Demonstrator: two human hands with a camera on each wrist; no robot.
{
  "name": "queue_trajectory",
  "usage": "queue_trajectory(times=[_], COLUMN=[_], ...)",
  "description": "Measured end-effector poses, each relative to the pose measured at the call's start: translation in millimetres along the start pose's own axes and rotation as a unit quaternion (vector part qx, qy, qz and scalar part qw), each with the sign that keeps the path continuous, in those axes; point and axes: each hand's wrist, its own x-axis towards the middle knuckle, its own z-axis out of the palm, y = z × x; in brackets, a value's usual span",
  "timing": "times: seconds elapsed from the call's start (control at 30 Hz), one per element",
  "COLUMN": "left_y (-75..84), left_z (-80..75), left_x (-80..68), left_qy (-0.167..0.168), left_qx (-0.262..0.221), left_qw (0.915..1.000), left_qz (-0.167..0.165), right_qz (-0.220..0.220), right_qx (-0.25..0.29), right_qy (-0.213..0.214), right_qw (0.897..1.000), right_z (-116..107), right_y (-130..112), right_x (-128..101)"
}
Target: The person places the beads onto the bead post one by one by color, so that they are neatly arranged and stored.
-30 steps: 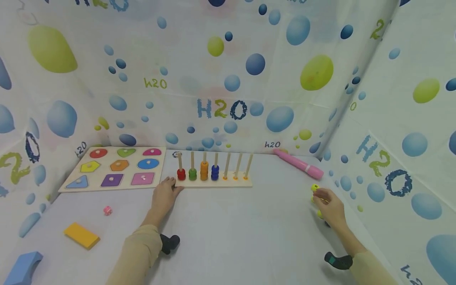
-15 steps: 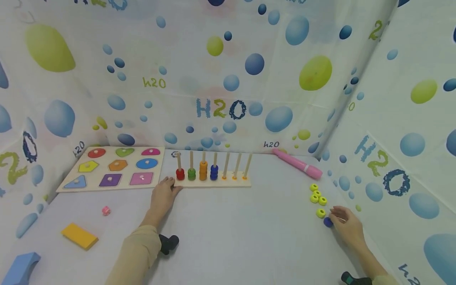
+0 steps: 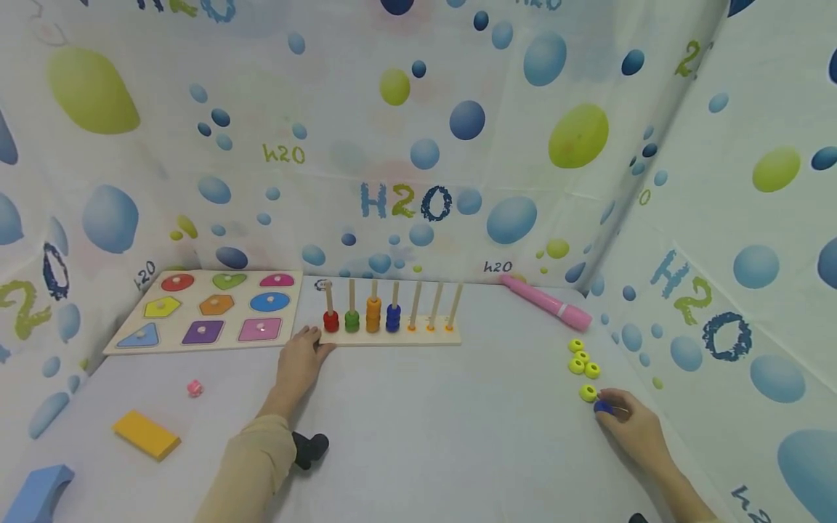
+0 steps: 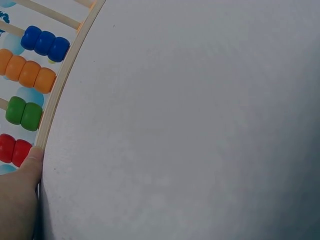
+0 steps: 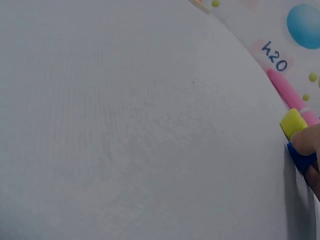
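Right hand (image 3: 631, 425) mostly cut off in its wrist view; fingers pinch a blue ring (image 3: 603, 408) on the table (image 3: 445, 421), beside a yellow ring (image 3: 588, 392). Left hand (image 3: 299, 359), fingers relaxed, rests touching the peg board's (image 3: 392, 335) near-left corner; finger detail unclear.

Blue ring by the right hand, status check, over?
Right hand pinches small blue ring on the table. Left hand steadies wooden peg rack. Yellow ring lies just beside; path to rack open.
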Motion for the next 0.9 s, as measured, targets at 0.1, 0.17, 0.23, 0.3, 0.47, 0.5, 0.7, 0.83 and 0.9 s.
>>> queue_trajectory(times=[0.1, 0.17, 0.23, 0.3, 0.47, 0.5, 0.7, 0.83, 0.9], left_y=[0.3, 1.2, 1.6, 1.4, 0.6, 0.5, -1.2, -2.0, -1.6], left_z=[-0.2, -0.7, -1.0, -0.9, -2.0, -2.4, -1.8, -0.1, 0.4], left_x=[-0.2, -0.5, -0.6, -0.6, -0.1, 0.2, 0.4, -0.6, -0.5], left_qy=[0.0, -0.002, -0.004, -0.004, -0.005, -0.004, -0.001, -0.003, 0.0], left_qx=[0.002, 0.004, 0.006, 0.005, 0.002, 0.002, -0.006, -0.007, -0.007], left_qw=[1.0, 1.0, 1.0, 1.0, 1.0, 1.0, 1.0, 1.0, 1.0], left_qz=[0.002, 0.002, 0.001, -0.001, -0.006, -0.005, 0.0, 0.002, 0.007], right_qz=[0.001, 0.006, 0.006, -0.001, -0.037, -0.05, -0.098, -0.125, -0.142], right_qx=[-0.004, 0.0, 0.006, 0.022, 0.078, 0.087, 0.135, 0.17, 0.193], right_qy=[0.003, 0.004, 0.008, 0.017, 0.042, 0.045, 0.043, 0.031, 0.027], right_qw=[1.0, 1.0, 1.0, 1.0, 0.995, 0.994, 0.985, 0.977, 0.971], right_z=[-1.6, -3.5, -5.7, -7.5, -7.1, -5.1, 3.5, 7.3, 11.9], right_y=[-2.1, -3.6, -4.9, -7.8, -21.3, -22.4, -58.8, -98.6, -115.8], right_x=[-0.7, 0.2, 3.3, 9.0, 34.7, 41.9, 80.7, 102.9, 113.6])
